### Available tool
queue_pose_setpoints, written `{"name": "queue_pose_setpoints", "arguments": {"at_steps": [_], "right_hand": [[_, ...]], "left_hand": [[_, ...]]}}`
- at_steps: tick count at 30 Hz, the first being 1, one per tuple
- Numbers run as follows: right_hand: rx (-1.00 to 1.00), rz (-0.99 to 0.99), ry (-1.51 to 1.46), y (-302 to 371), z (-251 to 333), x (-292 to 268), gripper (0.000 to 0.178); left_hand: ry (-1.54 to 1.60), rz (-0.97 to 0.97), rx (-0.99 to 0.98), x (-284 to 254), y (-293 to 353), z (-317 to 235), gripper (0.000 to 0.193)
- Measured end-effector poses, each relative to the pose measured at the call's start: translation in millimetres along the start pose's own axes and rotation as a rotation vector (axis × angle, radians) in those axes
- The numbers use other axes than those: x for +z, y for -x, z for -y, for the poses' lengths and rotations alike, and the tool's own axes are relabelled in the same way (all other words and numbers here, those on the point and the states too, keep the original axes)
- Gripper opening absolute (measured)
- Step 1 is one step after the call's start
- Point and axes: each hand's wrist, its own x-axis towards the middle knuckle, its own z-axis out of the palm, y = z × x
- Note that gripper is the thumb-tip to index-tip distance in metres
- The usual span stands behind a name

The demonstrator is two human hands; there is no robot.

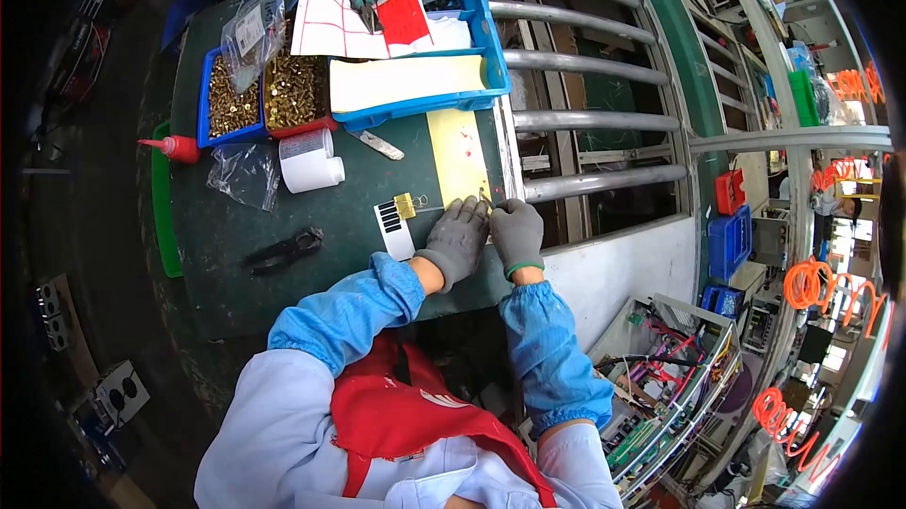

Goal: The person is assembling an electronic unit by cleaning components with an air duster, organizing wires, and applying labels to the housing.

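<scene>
Two gloved hands (458,243) (517,233) crowd the table's (354,202) edge (rollers (596,121) beyond).

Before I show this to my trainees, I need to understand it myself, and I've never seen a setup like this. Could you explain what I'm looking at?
There is no machine arm here: these are a person's own hands in grey gloves. The single picture comes from a wide camera on their head, looking down, so straight edges bend.

The left hand lies with its fingers at the near end of a yellow sheet. The right hand is curled beside it; whether either grips something is too hidden to tell.

On the green table are a blue tray, two bins of small brass-coloured parts, a white bottle, a red bottle and a dark tool.
</scene>
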Motion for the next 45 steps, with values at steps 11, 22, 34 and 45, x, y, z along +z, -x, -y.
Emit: {"name": "queue_pose_setpoints", "arguments": {"at_steps": [11, 22, 34, 45], "right_hand": [[-0.047, -0.345, -0.579, 72, -17, -38, 0.023], [0.281, -1.228, -1.21, 219, -130, -184, 0.023], [0.221, -1.398, -1.424, 175, -174, -225, 0.022], [0.329, -1.393, -1.512, 168, -177, -238, 0.026]], "left_hand": [[0.034, -0.016, 0.014, -4, -15, -8, 0.046], [0.481, -0.015, 0.4, -103, -72, -118, 0.035], [0.576, -0.038, 0.754, -126, -130, -339, 0.038], [0.365, 0.005, 0.793, -133, -151, -377, 0.04]]}}
